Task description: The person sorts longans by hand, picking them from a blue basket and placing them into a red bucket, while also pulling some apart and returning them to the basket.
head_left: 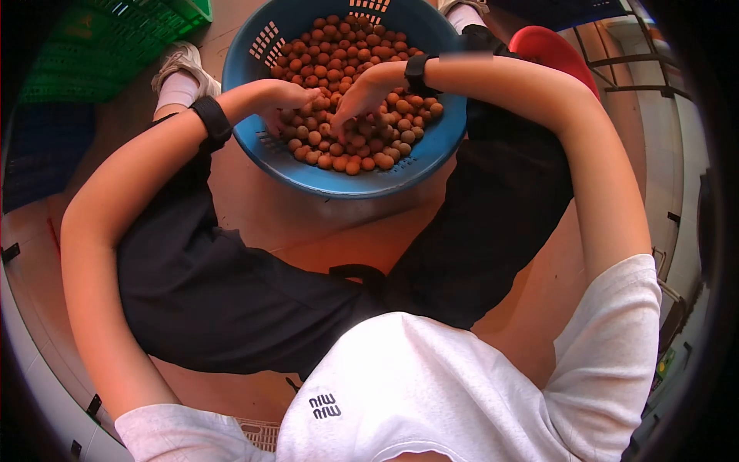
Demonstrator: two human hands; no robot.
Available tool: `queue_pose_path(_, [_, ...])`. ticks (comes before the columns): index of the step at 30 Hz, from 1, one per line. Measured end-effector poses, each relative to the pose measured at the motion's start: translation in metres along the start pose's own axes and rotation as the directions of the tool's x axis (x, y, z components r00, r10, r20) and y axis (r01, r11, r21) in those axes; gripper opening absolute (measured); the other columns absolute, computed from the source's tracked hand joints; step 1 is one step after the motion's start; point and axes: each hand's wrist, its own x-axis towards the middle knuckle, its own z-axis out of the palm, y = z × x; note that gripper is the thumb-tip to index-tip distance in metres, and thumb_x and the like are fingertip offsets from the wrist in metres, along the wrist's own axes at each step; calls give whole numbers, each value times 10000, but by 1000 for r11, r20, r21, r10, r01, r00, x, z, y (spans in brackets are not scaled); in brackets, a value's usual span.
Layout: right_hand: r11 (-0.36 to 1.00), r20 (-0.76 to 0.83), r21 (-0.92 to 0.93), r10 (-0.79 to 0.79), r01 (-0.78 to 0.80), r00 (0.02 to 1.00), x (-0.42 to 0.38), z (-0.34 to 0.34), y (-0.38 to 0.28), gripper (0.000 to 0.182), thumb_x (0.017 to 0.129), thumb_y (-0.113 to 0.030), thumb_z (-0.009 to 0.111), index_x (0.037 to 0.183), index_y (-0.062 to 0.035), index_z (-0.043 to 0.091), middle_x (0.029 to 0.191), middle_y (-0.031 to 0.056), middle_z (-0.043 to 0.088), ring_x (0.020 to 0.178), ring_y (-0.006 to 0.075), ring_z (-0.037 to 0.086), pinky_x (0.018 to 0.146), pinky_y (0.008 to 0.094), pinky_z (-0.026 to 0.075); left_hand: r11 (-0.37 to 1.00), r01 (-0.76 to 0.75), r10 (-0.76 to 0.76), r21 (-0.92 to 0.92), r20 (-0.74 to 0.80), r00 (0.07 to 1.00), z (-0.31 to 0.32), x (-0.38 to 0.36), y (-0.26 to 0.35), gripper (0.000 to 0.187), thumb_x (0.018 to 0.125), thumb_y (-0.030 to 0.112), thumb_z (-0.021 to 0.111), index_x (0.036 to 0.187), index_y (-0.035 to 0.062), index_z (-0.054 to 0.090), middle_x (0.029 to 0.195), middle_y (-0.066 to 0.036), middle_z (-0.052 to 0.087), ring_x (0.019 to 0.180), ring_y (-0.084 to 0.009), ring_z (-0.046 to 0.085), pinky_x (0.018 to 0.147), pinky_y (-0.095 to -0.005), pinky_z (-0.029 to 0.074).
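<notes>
A blue plastic basket (331, 185) with slotted sides stands on the floor between my legs. Many small round brown fruits (339, 71) fill it. My left hand (286, 98) is at the basket's left side, over the fruits, its thumb stretched to the right and its other fingers mostly hidden below. My right hand (362, 96) reaches down into the middle of the pile, fingers bent and spread among the fruits. Whether either hand holds a fruit cannot be made out. Black bands are on both wrists.
Green crates (85, 46) stand at the upper left, with a dark blue crate (46, 150) below them. A red basin (550, 54) is behind my right forearm. A metal rack (631, 58) stands at the upper right. My bent legs flank the basket.
</notes>
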Motion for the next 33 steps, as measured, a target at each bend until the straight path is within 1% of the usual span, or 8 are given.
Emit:
queue_pose_path(9, [939, -5, -302, 169, -163, 986, 5, 3, -14, 492, 824, -512, 405, 1172, -176, 498, 1045, 84, 500, 916, 189, 484, 912, 373, 387, 986, -80, 97, 148, -113, 989, 26, -11, 3, 697, 847, 575, 283, 1377, 166, 88, 1402, -223, 41, 1263, -417, 163, 937, -554, 316])
queue_pose_path(14, [876, -54, -429, 222, -223, 974, 1, 6, -25, 463, 814, -472, 452, 1129, -137, 512, 1024, 105, 502, 863, 162, 505, 820, 340, 441, 994, -79, 78, 75, 11, 997, 8, 2, -4, 527, 881, 463, 333, 1258, 95, 351, 1356, -230, 161, 1229, -379, 254, 868, -513, 420])
queue_pose_path(20, [891, 57, -251, 403, -377, 914, 10, 4, -17, 454, 823, -378, 463, 1197, -127, 405, 1160, 113, 446, 986, 196, 502, 690, 357, 560, 921, -294, 268, 257, 132, 954, 7, -8, -2, 405, 868, 354, 419, 1118, 39, 467, 1165, -197, 403, 1087, -340, 420, 800, -451, 483])
queue_pose_path(23, [927, 198, -139, 371, -349, 907, 5, 3, -8, 477, 835, -344, 436, 1243, -118, 340, 1266, 128, 359, 1048, 227, 484, 689, 390, 573, 768, -595, 479, 239, 402, 780, 7, 30, -18, 391, 851, 343, 452, 1096, 40, 472, 1052, -157, 472, 1007, -301, 479, 819, -418, 472])
queue_pose_path(25, [926, 259, -129, 378, -356, 889, 6, 3, -6, 468, 836, -323, 430, 1245, -113, 341, 1284, 133, 345, 1087, 237, 463, 701, 395, 569, 54, -671, 471, 739, 574, 670, 18, 17, 1, 379, 831, 313, 478, 1116, 62, 471, 1041, -119, 476, 985, -237, 498, 858, -367, 445])
queue_pose_path(28, [932, 253, -104, 364, -348, 897, 2, 6, -3, 468, 830, -323, 438, 1238, -110, 355, 1271, 137, 371, 1096, 239, 462, 721, 403, 562, 818, -453, 329, 354, 358, 874, 28, 20, -2, 373, 834, 293, 464, 1133, 70, 471, 1098, -91, 451, 998, -225, 491, 849, -369, 442])
queue_pose_path(31, [932, 263, -69, 360, -355, 895, -1, 4, 1, 465, 818, -340, 452, 1215, -107, 380, 1238, 139, 413, 1065, 239, 484, 719, 406, 560, 999, -26, 32, -30, 208, 978, 38, 13, 5, 361, 847, 280, 434, 1142, 76, 474, 1173, -72, 414, 1029, -218, 472, 851, -367, 436])
queue_pose_path(33, [939, 283, -26, 335, -342, 899, -6, 3, 4, 465, 808, -348, 471, 1198, -107, 394, 1224, 139, 429, 1040, 239, 499, 706, 401, 557, 992, -129, 126, -6, 258, 958, 40, 9, 6, 338, 852, 279, 420, 1112, 79, 499, 1184, -71, 409, 1044, -202, 455, 856, -368, 434])
